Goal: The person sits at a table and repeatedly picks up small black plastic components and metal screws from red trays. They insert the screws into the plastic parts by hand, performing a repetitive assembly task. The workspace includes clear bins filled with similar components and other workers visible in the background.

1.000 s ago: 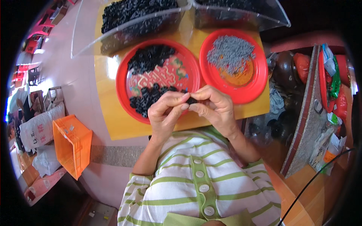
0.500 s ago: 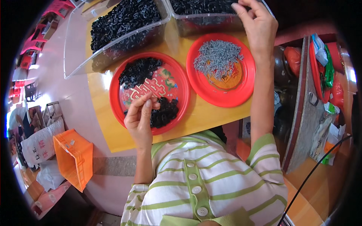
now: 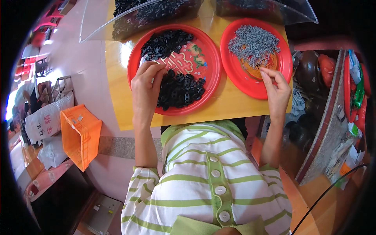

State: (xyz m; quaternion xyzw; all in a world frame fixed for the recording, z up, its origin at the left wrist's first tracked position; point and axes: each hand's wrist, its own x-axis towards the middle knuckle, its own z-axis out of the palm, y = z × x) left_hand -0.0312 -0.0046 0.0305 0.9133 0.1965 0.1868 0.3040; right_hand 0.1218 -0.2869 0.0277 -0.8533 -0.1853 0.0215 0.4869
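Observation:
My left hand (image 3: 145, 88) is over the left part of a red patterned plate (image 3: 214, 76), its thumb and fingertips pinched together. What lies between them is too small to make out. Two heaps of small black plastic pieces with holes rest on this plate, a far heap (image 3: 168, 42) and a near heap (image 3: 183, 93). Beside it to the right, a second red plate (image 3: 230, 74) carries a pile of small grey screws (image 3: 252, 44). At that plate's near right side my right hand (image 3: 279, 93) has thumb and fingers closed at the tips; anything in them cannot be made out.
Two clear plastic bins, a left bin (image 3: 102, 29) and a right bin (image 3: 254, 15), stand at the table's far side with black pieces inside. An orange crate (image 3: 80, 135) is left of the yellow table (image 3: 119, 94). Dark jars (image 3: 313, 64) and a ledge (image 3: 323, 125) lie right.
My right hand has come down from the right bin to the screw plate. My left hand stays pinched over the left plate, now nearer its left side. The whole view has shifted.

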